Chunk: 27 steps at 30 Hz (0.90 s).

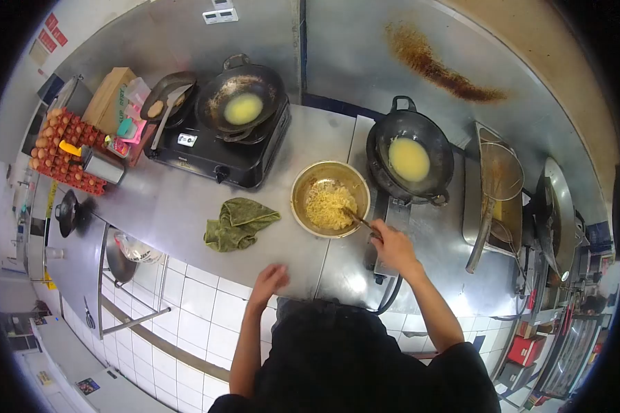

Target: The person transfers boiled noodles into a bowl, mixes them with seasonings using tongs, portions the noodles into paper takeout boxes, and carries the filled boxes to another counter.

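Observation:
A metal bowl [298,206] stands on the steel counter [269,265] with a crumbly yellow mixture [327,206] inside. My right hand [394,246] is wrapped round the handle of a utensil [355,217], whose far end is in the mixture. Near the counter's front edge, below and left of the bowl, is my left hand [270,282]; its fingers are partly curled, and whether it holds anything is hard to see. A crumpled green cloth [238,224] lies left of the bowl.
Behind the bowl, a black wok [437,155] holds yellow liquid. Another wok [213,103] and a small pan [165,86] sit on a black stove [241,162]. Egg trays [65,155] stand far left. To the right are a steel tray [472,206] with strainers and a large pan [563,220].

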Motion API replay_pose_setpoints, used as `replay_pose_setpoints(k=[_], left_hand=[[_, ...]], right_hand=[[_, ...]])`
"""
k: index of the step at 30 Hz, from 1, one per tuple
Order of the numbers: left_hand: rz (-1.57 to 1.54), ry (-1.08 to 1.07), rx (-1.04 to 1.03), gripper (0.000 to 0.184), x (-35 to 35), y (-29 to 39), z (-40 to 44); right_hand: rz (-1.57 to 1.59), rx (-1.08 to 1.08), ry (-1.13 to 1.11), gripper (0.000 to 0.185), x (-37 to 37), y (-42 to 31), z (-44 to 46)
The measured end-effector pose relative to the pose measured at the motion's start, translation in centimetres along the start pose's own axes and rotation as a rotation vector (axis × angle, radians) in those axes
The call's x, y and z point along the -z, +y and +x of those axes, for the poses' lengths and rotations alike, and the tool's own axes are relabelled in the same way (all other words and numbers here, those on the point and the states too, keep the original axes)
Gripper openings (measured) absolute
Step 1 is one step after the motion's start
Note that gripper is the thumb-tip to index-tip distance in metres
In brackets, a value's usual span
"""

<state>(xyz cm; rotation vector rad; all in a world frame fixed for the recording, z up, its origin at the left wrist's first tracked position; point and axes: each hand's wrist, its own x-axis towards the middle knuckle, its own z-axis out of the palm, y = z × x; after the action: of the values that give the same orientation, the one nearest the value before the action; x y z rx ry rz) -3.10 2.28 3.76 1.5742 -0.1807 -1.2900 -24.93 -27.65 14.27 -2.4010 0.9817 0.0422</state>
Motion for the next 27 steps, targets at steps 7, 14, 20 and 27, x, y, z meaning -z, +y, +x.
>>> replay_pose_setpoints(k=[7, 14, 20, 27], left_hand=[[-0.287, 0.103, -0.256, 0.057, -8.6, 3.2, 8.9], [-0.394, 0.131, -0.275, 0.07, -9.7, 2.8, 9.6], [-0.371, 0.052, -0.268, 0.074, -9.4, 2.0, 7.2], [-0.389, 0.014, -0.279, 0.072, -7.2, 0.5, 4.9]], right_hand=[[0.061, -0.032, 0.141, 0.023, -4.1, -1.2, 4.2], [-0.014, 0.115, -0.088, 0.021, -2.6, -3.9, -0.4], [-0.239, -0.066, 0.041, 0.022, -4.5, -1.0, 2.6], [0.007, 0.126, -0.213, 0.023, -2.0, -3.6, -3.5]])
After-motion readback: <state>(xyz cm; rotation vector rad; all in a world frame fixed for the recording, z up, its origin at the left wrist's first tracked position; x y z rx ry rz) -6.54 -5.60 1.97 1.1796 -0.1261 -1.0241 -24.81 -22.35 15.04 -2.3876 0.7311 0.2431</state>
